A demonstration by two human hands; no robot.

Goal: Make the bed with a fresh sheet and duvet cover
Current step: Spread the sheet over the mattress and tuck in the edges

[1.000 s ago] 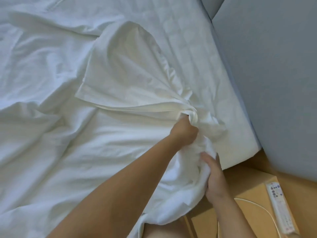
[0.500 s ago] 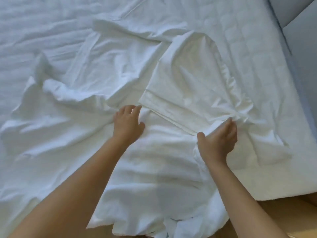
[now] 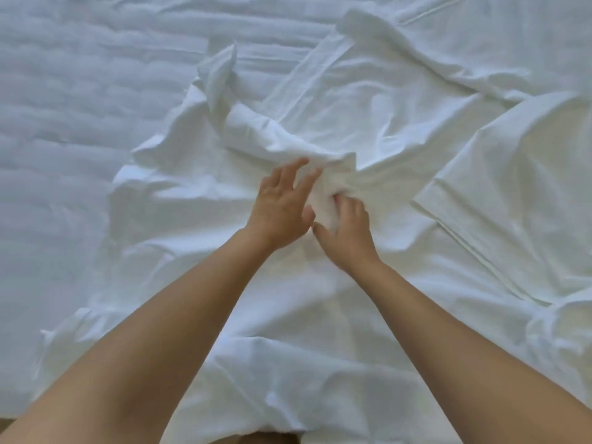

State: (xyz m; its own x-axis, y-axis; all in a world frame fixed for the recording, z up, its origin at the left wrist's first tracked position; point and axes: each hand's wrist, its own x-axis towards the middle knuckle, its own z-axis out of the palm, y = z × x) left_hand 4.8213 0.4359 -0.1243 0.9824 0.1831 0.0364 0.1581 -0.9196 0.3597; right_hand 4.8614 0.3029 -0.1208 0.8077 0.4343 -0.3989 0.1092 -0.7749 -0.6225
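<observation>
A crumpled white sheet [image 3: 368,104] lies spread over the quilted mattress [image 3: 64,107], with folds and a raised ridge across the middle. My right hand [image 3: 347,233] is curled into a bunch of this sheet near the centre, fingers dug into the cloth. My left hand [image 3: 280,206] lies just left of it, fingers apart and stretched along the same bunch, touching the fabric without closing on it. Both forearms reach in from the bottom edge.
The bare quilted mattress shows on the left and along the top. A flatter fold of the sheet with a hemmed edge [image 3: 480,251] lies at the right. A strip of brown floor [image 3: 6,424] shows at the bottom left corner.
The view has swung left, away from the bed's corner and the wall. Both hands have come together at the sheet's middle; the right one now grips a bunch of cloth.
</observation>
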